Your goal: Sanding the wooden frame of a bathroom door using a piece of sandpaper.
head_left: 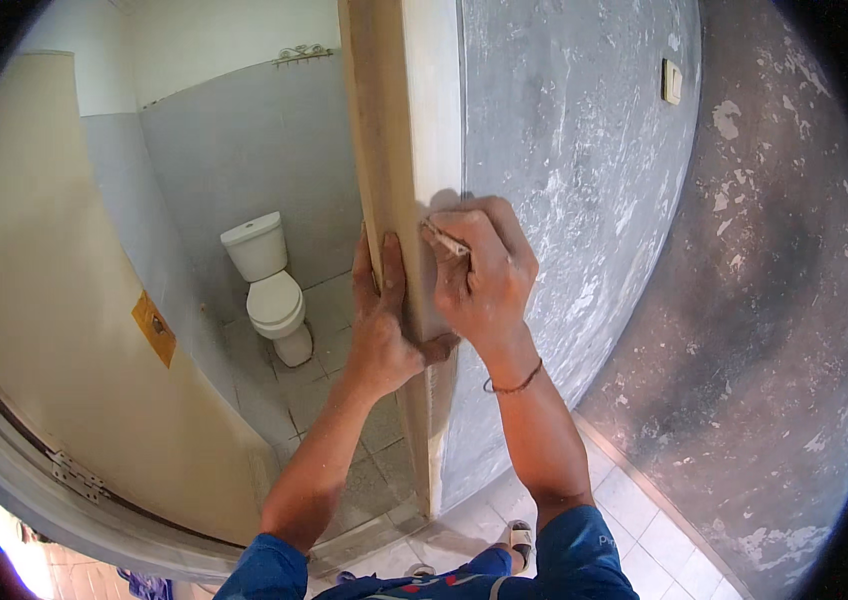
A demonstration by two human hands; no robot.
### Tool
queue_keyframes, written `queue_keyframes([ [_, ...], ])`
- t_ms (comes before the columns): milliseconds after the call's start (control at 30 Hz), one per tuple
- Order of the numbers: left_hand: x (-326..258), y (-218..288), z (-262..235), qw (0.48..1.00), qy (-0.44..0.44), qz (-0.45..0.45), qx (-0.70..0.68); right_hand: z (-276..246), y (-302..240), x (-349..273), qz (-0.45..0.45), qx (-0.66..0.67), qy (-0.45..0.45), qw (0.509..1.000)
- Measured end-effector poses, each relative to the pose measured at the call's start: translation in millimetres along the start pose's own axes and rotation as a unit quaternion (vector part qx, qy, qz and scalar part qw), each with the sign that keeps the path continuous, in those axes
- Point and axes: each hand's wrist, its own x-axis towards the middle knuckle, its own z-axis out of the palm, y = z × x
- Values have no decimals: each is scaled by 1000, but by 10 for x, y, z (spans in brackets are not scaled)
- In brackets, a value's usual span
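Observation:
The wooden door frame stands upright in front of me, pale on its front face and tan on its inner edge. My left hand is wrapped round it, fingers on the doorway side and thumb across the front. Just above and to the right, my right hand pinches a small folded piece of sandpaper against the frame's front face. Only the light edges of the sandpaper show; the fingers hide the rest. Both hands look dusty.
Left of the frame, a cream door with a yellowish lock plate stands open. A white toilet is inside the room. On the right is a grey, patchy wall with a light switch. White floor tiles lie below.

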Motion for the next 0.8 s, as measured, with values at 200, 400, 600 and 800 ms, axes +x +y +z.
queue_keyframes([
  [200,-22,-68,1,999,50,18,-10,-24,-115,-500,4,26,-23,999],
  [400,-14,66,-35,1000,-6,-13,-22,-2,-45,36,30,-19,14,999],
  [600,-24,-39,-39,999,33,-8,-17,-49,-218,-471,56,7,-18,998],
  [800,-9,62,-396,988,27,101,110,-553,-39,-1197,188,10,-10,982],
])
